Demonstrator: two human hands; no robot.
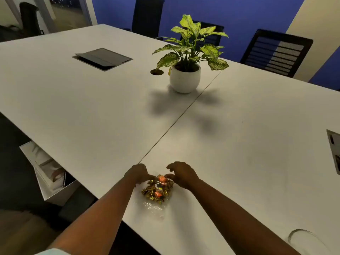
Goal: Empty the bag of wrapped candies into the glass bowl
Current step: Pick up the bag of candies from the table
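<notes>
- Head view: the bag (157,192) lies flat on the white counter (239,144), close to the counter's near edge. It is clear plastic and holds gold-wrapped candies with a few orange ones among them.
- The candies sit bunched in the bag's far half; the near end of the bag is flat, crinkled plastic.
- Left hand (137,174): on the bag's far left corner, fingers curled down, fingertips pinching the plastic there.
- Right hand (182,174): on the bag's far right corner. Thumb and one finger meet at the plastic beside an orange candy; the other fingers are raised and spread, clear of the bag.
- Both forearms reach in from the bottom of the frame, one on each side of the bag.
- Bowl (305,238): clear glass, only its rim is plain to see. It stands on the counter well to the right of the bag and nearer the camera, apart from both hands.
- Plant (185,52): in a white pot, on the counter far beyond the bag, just left of the seam that runs from near the bag to the far edge.
- Dark hatch (103,58): set in the counter, beyond the bag and to its left.
- Black chairs (276,52): behind the counter's far edge, against a blue wall.
- White box (51,177): on the floor left of the bag, below counter level.
</notes>
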